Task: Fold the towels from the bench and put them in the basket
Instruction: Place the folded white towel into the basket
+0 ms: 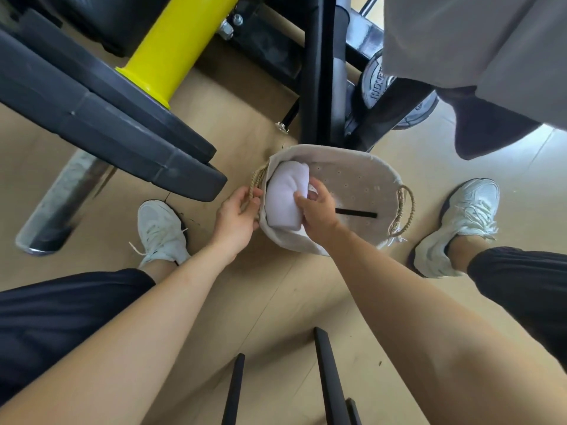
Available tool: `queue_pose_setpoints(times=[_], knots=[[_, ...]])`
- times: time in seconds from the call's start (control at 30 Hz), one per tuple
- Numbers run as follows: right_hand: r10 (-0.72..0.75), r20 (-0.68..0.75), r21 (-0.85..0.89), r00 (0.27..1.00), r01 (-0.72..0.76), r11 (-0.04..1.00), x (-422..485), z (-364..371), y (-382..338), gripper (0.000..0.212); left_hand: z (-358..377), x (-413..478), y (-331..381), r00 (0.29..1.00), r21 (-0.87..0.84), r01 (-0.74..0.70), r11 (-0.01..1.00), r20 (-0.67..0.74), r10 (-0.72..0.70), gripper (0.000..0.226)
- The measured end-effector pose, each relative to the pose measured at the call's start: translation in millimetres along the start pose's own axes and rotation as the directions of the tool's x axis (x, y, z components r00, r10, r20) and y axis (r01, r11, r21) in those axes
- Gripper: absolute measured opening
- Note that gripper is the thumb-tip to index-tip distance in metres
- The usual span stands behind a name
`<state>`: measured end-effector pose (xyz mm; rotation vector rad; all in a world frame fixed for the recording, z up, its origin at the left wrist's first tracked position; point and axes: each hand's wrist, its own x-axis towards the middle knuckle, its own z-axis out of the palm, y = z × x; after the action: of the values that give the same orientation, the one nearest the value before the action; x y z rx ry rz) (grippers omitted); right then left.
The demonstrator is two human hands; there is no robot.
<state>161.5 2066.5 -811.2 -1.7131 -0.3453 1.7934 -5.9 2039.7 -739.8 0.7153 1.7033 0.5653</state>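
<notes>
A cloth-lined basket (362, 167) with rope handles stands on the floor between my feet. A folded white towel (283, 197) lies inside it against the left wall. My right hand (319, 210) is inside the basket and grips the towel's right edge, fingers curled over it. My left hand (237, 214) holds the basket's left rope handle at the rim. A grey towel (478, 41) hangs at the top right, over the bench edge.
Black weight plates (116, 118) on a yellow sleeve (175, 47) hang over the floor at left. A black machine frame (319, 72) and weight plates stand behind the basket. My white shoes (159, 231) flank the basket. Black bars (331, 381) cross the bottom.
</notes>
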Motion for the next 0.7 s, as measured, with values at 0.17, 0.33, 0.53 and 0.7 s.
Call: queue_pose_setpoints(times=[0.17, 0.33, 0.53, 0.7], knots=[[0.020, 0.017, 0.167, 1.000, -0.023, 0.986, -1.9, -8.3, 2.1, 0.049, -1.4, 2.0, 1.9, 1.000, 0.036, -0.011, 0.999, 0.013, 0.010, 0.015], [-0.323, -0.127, -0.486, 0.938, 0.225, 0.844, -7.8, 7.5, 0.5, 0.078, -2.7, 1.3, 1.5, 1.000, 0.019, 0.020, 1.000, 0.015, -0.020, 0.015], [-0.557, 0.397, -0.892, 0.730, 0.449, -0.048, -7.5, -17.7, -10.1, 0.079, -5.0, 0.3, 0.0, 1.000, -0.008, 0.021, 1.000, 0.018, -0.021, 0.015], [-0.378, 0.424, -0.903, 0.823, 0.351, -0.249, 8.0, -19.6, -13.3, 0.099, -2.0, -0.3, 0.7, 1.000, 0.018, -0.010, 1.000, 0.005, 0.010, 0.015]])
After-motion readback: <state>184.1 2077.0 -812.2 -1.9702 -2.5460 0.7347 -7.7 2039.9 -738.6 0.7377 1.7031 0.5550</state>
